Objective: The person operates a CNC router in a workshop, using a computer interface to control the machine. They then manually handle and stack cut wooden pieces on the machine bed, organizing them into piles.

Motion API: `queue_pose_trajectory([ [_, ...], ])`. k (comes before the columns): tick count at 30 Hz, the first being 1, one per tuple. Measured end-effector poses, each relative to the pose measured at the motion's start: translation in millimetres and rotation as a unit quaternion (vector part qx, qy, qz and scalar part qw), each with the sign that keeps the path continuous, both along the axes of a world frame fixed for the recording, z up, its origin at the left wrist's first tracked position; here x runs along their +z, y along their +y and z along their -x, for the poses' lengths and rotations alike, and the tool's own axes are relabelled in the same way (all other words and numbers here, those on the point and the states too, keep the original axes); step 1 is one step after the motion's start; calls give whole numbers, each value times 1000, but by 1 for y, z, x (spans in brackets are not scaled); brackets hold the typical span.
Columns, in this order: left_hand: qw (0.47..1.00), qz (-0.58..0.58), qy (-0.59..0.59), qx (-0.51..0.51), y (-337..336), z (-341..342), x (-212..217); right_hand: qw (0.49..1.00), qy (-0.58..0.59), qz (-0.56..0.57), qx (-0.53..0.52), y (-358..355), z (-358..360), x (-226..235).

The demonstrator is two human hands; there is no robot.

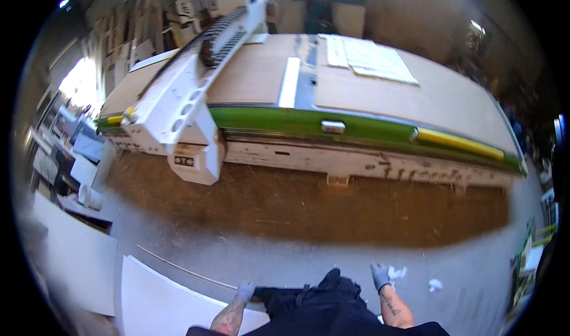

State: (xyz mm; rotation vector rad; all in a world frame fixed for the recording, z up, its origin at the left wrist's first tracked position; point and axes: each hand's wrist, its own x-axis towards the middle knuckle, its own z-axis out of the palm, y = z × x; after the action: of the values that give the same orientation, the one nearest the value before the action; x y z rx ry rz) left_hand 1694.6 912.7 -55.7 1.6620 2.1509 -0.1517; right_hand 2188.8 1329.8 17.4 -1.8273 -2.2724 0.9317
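My left hand (pixel 245 291), in a grey glove, is low in the view beside my dark clothing (pixel 320 300). A thin light-brown strip (pixel 184 269) runs from the left right up to this hand. Blur hides its fingers, so whether it grips the strip cannot be made out. On the other side my gloved right hand (pixel 380 276) hangs with its fingers loosely extended and nothing visible in them. White crumpled scraps (pixel 396 272) show just beyond its fingers, apparently on the floor.
Ahead stands a long flat-bed machine (pixel 261 118) with a green side rail and a white gantry (pixel 196 95). Brown boards and white sheets (pixel 380 62) lie on its bed. White panels (pixel 160 300) are at lower left. Brown dust covers the floor (pixel 309 211) before the machine.
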Motion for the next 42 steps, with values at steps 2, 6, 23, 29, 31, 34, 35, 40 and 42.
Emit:
queue_pose_trajectory([
  [2, 904, -32, -258, 339, 65, -19, 22, 946, 209, 93, -230, -1, -26, 23],
  [6, 925, -105, -274, 242, 253, -39, 81, 846, 355, 186, -351, 32, -108, -84],
  [23, 933, 9, -263, 245, 550, 40, 32, 969, -233, -6, 81, 268, -184, -123],
  [29, 916, -104, -238, 306, 661, 128, 57, 981, 26, 82, -174, 348, -100, -88],
  [31, 920, -127, -226, 295, 723, 159, 73, 911, 171, 129, -353, 389, -71, -92],
  [34, 900, -215, -220, 309, 808, 200, 110, 912, 187, 62, -361, 462, 17, -28],
  [35, 892, -228, -226, 319, 837, 213, 126, 913, 200, 32, -354, 486, 41, -14],
  [40, 893, -313, -54, 318, 941, 299, 145, 908, 264, 50, -323, 588, 74, -36],
  [42, 894, -297, 15, 336, 983, 337, 146, 911, 262, 50, -314, 632, 104, -15],
])
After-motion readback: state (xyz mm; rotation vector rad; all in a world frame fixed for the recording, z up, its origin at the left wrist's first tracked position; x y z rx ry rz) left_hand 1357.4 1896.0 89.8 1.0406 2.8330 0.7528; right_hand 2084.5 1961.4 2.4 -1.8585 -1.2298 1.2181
